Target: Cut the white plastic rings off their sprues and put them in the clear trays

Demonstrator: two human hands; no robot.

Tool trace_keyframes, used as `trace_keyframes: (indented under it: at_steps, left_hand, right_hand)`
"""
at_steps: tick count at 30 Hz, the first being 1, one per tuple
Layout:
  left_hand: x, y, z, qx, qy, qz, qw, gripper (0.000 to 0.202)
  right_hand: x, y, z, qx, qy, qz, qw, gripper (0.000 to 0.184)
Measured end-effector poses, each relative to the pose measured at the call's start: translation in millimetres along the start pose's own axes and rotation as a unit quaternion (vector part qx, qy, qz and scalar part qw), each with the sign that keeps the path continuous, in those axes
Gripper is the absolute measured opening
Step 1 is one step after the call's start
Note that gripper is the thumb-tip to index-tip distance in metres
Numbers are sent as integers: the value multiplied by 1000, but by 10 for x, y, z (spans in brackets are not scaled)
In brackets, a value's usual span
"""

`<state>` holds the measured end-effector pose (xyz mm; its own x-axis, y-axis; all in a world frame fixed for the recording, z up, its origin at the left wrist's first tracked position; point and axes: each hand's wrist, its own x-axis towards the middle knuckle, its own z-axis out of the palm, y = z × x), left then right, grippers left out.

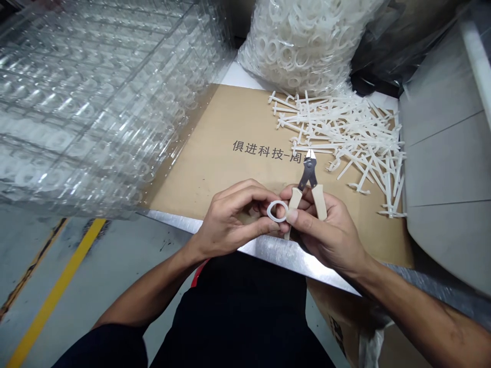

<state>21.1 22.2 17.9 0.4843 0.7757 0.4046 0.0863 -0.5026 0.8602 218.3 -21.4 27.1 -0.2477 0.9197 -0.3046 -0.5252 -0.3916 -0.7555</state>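
"Where's the white plastic ring (276, 211)?"

"Pinched in the left hand's (230, 222) grip above the tabletop's (326, 280) near edge; the right hand's (326, 230) grip is closed on beige-handled side cutters (310, 184)."

"What remains?"

"A heap of white plastic runners (345, 138), far right."

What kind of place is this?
Probably a factory workshop: a big bag of white plastic rings, a heap of white plastic pieces on cardboard, side cutters in the right hand, and yellow lines on the floor.
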Motion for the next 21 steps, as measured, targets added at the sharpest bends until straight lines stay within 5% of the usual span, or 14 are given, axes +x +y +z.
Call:
trace_keyframes:
  at_steps: [21]
  left_hand:
    - [-11, -7, 10, 27, 10, 12, 1000, 27]
  right_hand:
    - [-8, 4, -18, -3, -11, -14, 1000, 29]
